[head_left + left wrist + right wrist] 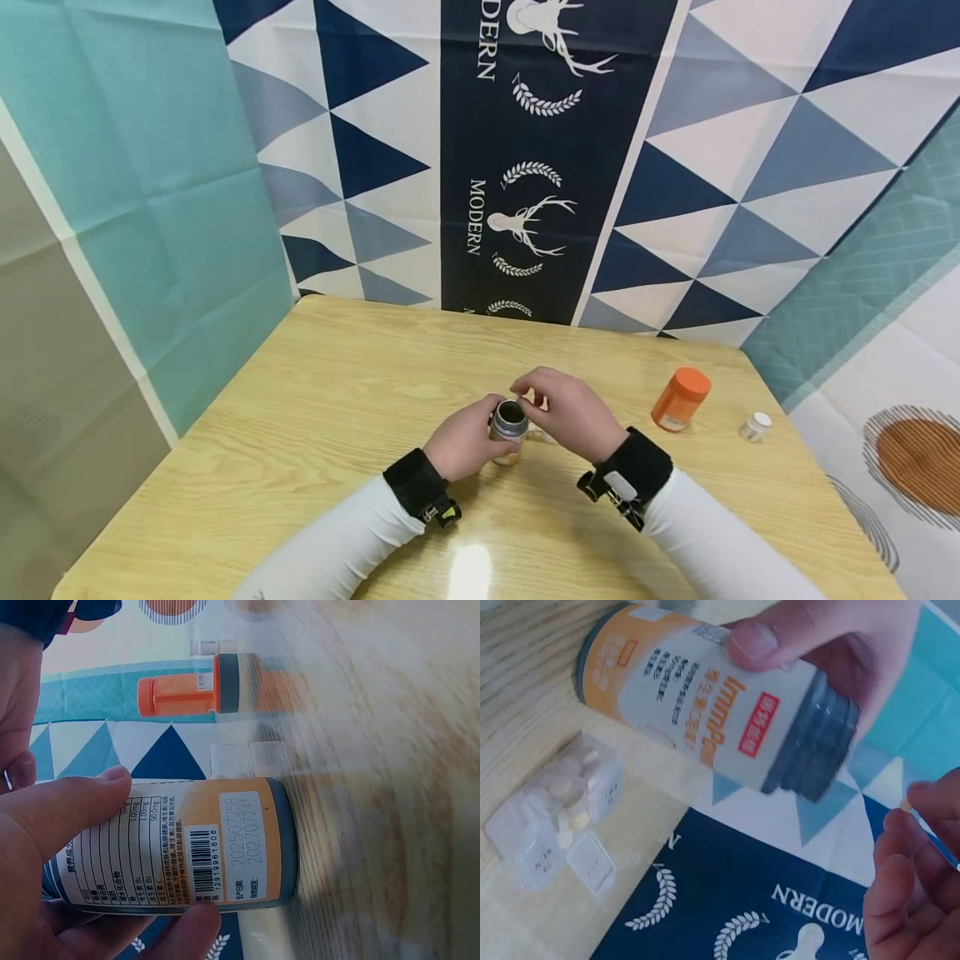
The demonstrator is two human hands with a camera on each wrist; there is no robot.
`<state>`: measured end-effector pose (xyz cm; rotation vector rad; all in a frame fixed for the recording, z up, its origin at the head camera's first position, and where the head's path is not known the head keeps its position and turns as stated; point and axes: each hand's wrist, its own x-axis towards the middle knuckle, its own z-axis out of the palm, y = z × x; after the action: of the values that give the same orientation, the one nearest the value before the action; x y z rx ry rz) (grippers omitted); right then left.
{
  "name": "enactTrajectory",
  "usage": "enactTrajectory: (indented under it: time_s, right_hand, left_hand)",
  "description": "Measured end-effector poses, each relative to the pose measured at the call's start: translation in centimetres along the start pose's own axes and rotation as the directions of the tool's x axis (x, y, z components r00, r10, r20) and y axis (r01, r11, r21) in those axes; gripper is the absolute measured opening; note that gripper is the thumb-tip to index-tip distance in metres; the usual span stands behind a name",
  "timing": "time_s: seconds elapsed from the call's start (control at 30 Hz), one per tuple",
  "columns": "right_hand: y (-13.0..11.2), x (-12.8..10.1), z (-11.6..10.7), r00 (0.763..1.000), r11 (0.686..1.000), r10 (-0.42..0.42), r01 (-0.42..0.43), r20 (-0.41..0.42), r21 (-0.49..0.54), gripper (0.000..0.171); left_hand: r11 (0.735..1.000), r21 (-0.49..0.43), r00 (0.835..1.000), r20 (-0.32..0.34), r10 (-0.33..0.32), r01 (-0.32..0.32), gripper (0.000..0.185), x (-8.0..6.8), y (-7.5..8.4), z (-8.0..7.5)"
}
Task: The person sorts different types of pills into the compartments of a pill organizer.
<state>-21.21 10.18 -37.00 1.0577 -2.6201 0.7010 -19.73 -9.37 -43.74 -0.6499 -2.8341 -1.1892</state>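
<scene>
My left hand (467, 439) grips an uncapped vitamin bottle (508, 433), its thumb and fingers round the white and orange label. The bottle's dark grey neck (825, 739) is bare, and its mouth faces up in the head view. Close beside the mouth, my right hand (570, 412) pinches a small pale tablet (905, 805) between thumb and finger; only an edge of it shows. Behind the bottle lies a clear pill box (532, 847) with lids raised and several pale tablets (559, 784) inside. The bottle partly hides this box in the head view.
An orange jar (681, 400) with an orange lid stands at the right of the wooden table (300, 433). Farther right lies a small white-capped bottle (755, 426). Patterned cloth (375, 167) hangs along the table's back edge.
</scene>
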Motion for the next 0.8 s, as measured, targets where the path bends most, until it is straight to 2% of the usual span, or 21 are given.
enactTrajectory:
  time_s: [0.17,0.3,0.43,0.5,0.67,0.8]
  right_hand:
    - [0.1,0.1,0.6,0.996,1.0,0.004,-0.003,0.095,-0.01,0.017]
    - [0.9,0.1,0.7,0.997,0.999,0.045,-0.045,0.067,-0.003,0.017]
    - [2.2,0.0,0.4,0.99,0.99,0.137,-0.135,0.045,-0.05,0.017]
    - [3.0,-0.3,0.6,0.981,0.98,0.17,-0.157,0.098,-0.126,0.017]
    - [4.6,-1.3,1.8,0.944,0.949,0.186,-0.1,0.272,-0.298,0.012]
    - [5.1,-1.7,2.5,0.941,0.944,0.17,-0.071,0.291,-0.323,0.007]
  left_hand:
    - [1.0,0.005,1.0,0.019,0.001,-0.001,0.059,0.1,0.0,0.1]
    - [0.999,0.042,1.0,0.009,-0.01,0.01,0.062,0.2,0.0,-0.1]
    - [0.998,0.056,1.0,0.005,-0.018,0.017,0.062,0.4,0.1,-0.2]
    - [0.998,0.056,1.0,0.003,-0.02,0.02,0.061,0.3,0.1,-0.2]
    - [0.998,0.055,1.0,-0.001,-0.025,0.025,0.06,0.2,0.2,-0.2]
    - [0.998,0.056,1.0,0.0,-0.024,0.024,0.061,0.3,0.0,-0.3]
